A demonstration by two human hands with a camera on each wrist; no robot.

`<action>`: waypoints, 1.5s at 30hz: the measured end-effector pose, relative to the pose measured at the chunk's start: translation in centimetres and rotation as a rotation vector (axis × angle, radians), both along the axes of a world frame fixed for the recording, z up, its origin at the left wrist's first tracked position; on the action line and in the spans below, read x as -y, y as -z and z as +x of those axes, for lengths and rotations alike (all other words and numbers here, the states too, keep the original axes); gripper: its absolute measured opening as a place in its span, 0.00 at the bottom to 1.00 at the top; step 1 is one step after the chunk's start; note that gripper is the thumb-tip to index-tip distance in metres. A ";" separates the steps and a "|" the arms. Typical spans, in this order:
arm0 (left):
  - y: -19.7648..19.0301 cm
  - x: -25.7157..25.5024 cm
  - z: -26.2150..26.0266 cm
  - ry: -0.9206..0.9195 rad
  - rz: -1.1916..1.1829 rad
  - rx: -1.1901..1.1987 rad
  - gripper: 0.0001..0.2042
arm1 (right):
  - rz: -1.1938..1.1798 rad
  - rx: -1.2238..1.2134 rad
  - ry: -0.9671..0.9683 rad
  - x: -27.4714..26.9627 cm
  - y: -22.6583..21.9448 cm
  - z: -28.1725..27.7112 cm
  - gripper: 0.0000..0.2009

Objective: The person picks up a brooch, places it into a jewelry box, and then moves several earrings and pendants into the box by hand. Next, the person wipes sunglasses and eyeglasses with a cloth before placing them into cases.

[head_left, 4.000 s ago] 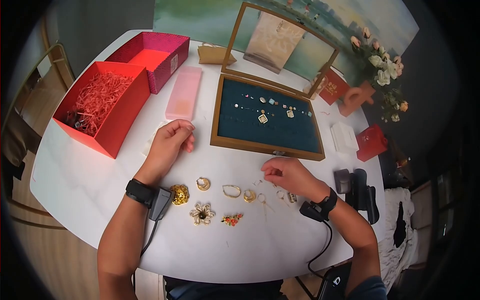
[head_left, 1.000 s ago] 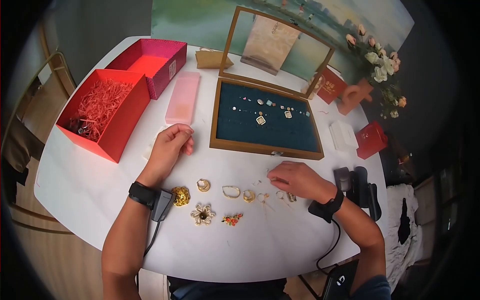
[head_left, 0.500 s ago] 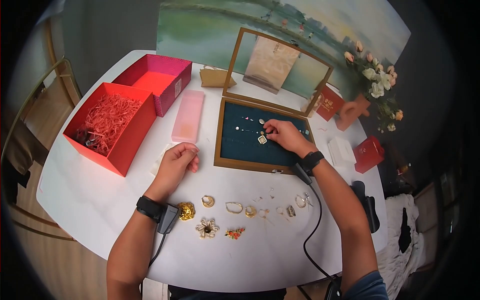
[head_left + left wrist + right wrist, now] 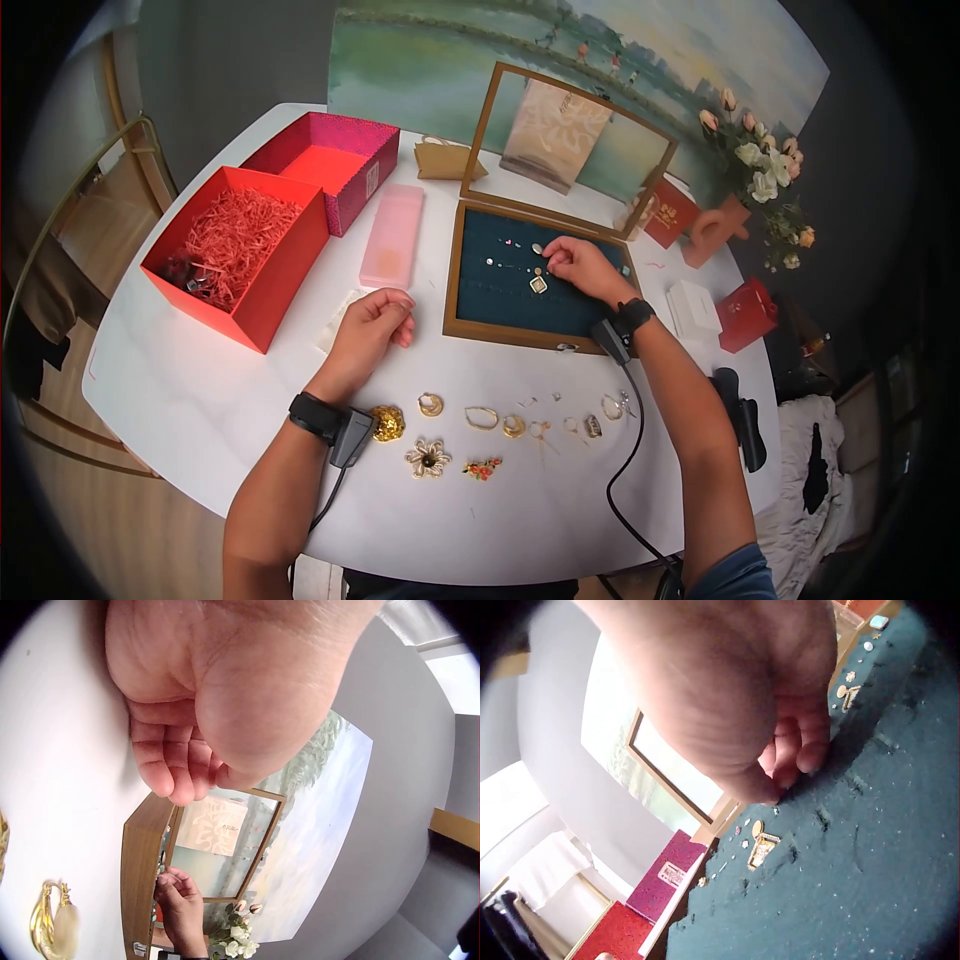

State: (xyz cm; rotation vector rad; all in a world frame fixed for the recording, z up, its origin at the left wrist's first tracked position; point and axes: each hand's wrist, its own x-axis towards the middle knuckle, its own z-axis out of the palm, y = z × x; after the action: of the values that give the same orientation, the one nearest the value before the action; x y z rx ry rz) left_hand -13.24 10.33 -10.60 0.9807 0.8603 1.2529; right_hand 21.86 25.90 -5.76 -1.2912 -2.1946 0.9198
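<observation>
In the head view my right hand (image 4: pixel 588 270) reaches into the wooden jewelry box (image 4: pixel 500 331), fingertips together close over the dark teal lining (image 4: pixel 490 300). The right wrist view shows its fingers curled, thumb tip near the lining; what they may pinch is hidden. Beside them sits a square gold-edged earring (image 4: pixel 763 852), among several small studs. My left hand (image 4: pixel 372 330) rests idle on the table left of the box, fingers loosely curled and holding nothing. Nearest that wrist lie a gold crumpled-looking ornament (image 4: pixel 388 423) and a gold hoop earring (image 4: pixel 430 404).
The box's glass lid (image 4: pixel 570 140) stands raised. In front lie a flower brooch (image 4: pixel 428 458), a red-flowered brooch (image 4: pixel 483 468), a bangle (image 4: pixel 481 418) and other jewelry. A red box (image 4: pixel 285 270) with shredded paper and a pink case (image 4: pixel 392 235) stand left. A black cable (image 4: pixel 612 500) trails from the right wrist.
My right hand has moved from the small jewelry at the table's front right up into the jewelry box. The left hand has kept its place on the table. The head view has shifted slightly.
</observation>
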 end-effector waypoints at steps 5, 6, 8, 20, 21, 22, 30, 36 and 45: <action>0.2 -0.1 0.0 0.001 0.000 -0.003 0.06 | -0.006 0.035 -0.006 -0.2 -0.3 -0.1 0.10; 0.2 -0.1 0.0 0.003 -0.002 -0.002 0.06 | -0.039 0.061 -0.025 -0.2 -0.5 -0.2 0.11; 0.1 -0.1 0.0 -0.003 -0.007 -0.004 0.06 | -0.067 0.085 -0.046 -0.1 -0.8 -0.5 0.11; 0.2 0.0 0.1 0.002 0.003 0.012 0.06 | -0.202 -0.119 0.028 -0.8 0.4 0.7 0.10; 0.2 0.0 0.0 0.005 0.000 -0.002 0.06 | -0.189 -0.149 0.088 -0.4 0.0 0.3 0.10; 0.1 -0.1 0.0 0.006 -0.002 -0.021 0.07 | -0.168 -0.202 0.118 0.1 -0.3 0.0 0.08; 0.4 0.0 0.0 -0.001 -0.007 -0.016 0.07 | -0.014 -0.205 0.146 3.3 -3.2 0.3 0.05; 0.1 0.0 0.1 -0.014 0.009 -0.023 0.07 | -0.024 -0.041 0.044 13.0 -6.1 -0.4 0.06; 0.0 0.0 0.0 -0.005 0.005 -0.052 0.07 | 0.116 0.414 -0.120 20.3 -3.1 1.4 0.07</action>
State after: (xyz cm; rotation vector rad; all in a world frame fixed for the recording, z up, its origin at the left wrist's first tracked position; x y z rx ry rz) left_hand -13.25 10.35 -10.56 1.0188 0.9009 1.2391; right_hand 23.26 5.62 -2.61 -1.4051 -2.6211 0.5920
